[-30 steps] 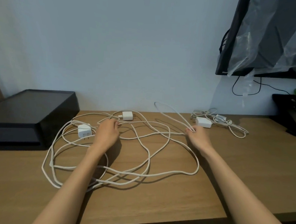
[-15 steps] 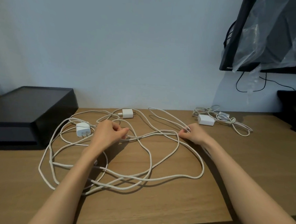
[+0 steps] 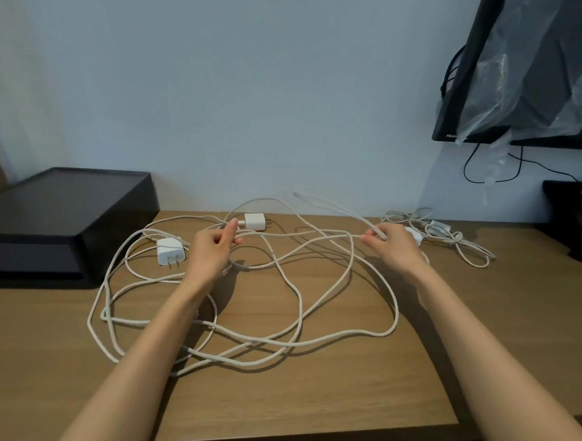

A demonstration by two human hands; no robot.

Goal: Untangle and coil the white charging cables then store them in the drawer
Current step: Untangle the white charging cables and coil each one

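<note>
Two hands, both engaged. Left hand [image 3: 212, 251] pinches a strand of white cable [image 3: 298, 318], tangled loose across desk [image 3: 305, 408]. Right hand [image 3: 395, 249] grips a raised loop [image 3: 334, 207] beside coiled bundle [image 3: 459, 239].

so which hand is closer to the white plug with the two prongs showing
Left. The left hand pinches the white cable right beside the pronged plug, on its right; the right hand holds the cable much farther to the right.
</note>
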